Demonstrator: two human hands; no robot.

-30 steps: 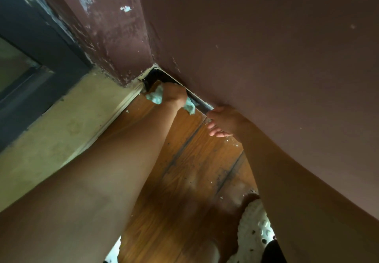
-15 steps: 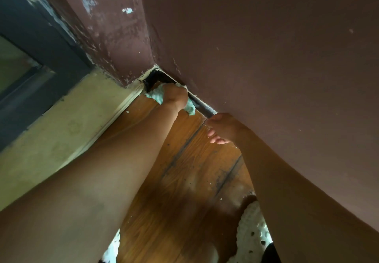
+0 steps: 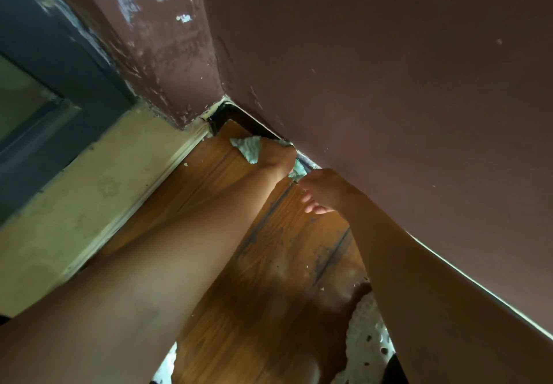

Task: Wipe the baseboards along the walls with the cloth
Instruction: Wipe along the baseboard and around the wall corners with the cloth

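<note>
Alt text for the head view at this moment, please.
A person's left hand holds a pale green cloth against the dark baseboard near a corner of maroon walls. The right hand is close beside it over the wooden floor, fingers loosely curled.

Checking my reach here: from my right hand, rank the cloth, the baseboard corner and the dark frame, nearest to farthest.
1. cloth, just left of the right hand.
2. baseboard corner, farther up-left.
3. dark frame, far left.
</note>
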